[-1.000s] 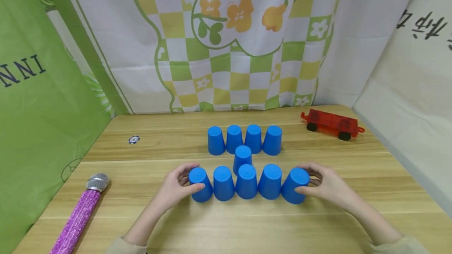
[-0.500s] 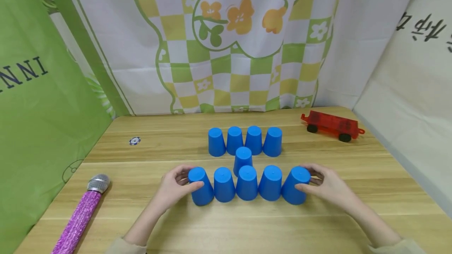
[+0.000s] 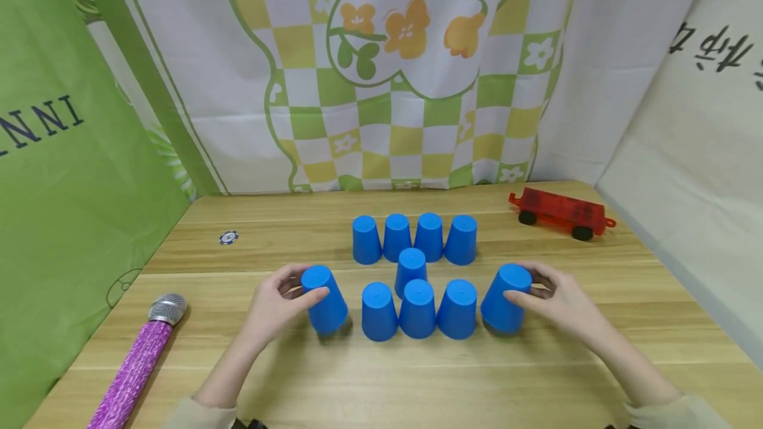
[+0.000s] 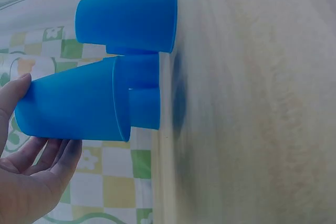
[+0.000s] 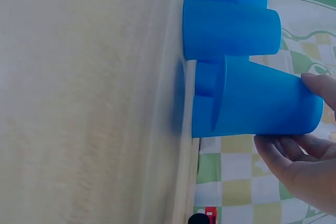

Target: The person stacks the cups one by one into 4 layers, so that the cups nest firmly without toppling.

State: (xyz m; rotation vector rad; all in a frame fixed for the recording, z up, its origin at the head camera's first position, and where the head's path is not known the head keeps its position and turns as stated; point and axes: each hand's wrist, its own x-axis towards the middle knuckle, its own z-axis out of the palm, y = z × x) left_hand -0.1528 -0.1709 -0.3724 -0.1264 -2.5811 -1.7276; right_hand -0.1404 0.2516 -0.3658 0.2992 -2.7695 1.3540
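Observation:
My left hand (image 3: 279, 306) grips an upside-down blue plastic cup (image 3: 325, 303) between thumb and fingers; in the left wrist view the cup (image 4: 73, 103) is raised off the table, over its shadow. On the other side my right hand (image 3: 557, 300) pinches a matching blue cup (image 3: 505, 300), also lifted and tilted, as the right wrist view shows with its cup (image 5: 268, 98). Between the hands, three inverted cups stand in a front row, the middle cup (image 3: 417, 310) among them. Directly behind is a single cup (image 3: 411, 271), then a back row of several cups (image 3: 397, 238).
A red toy wagon (image 3: 559, 210) stands at the back right of the wooden table (image 3: 405, 382). To the left lie a microphone (image 3: 140, 356) with a glittery purple handle and a small round chip (image 3: 228, 237). Patterned curtains (image 3: 405, 118) hang behind the table.
Both hands have lifted the two end cups of the front row off the table. The left cup has moved outward to the left, the right one slightly to the right.

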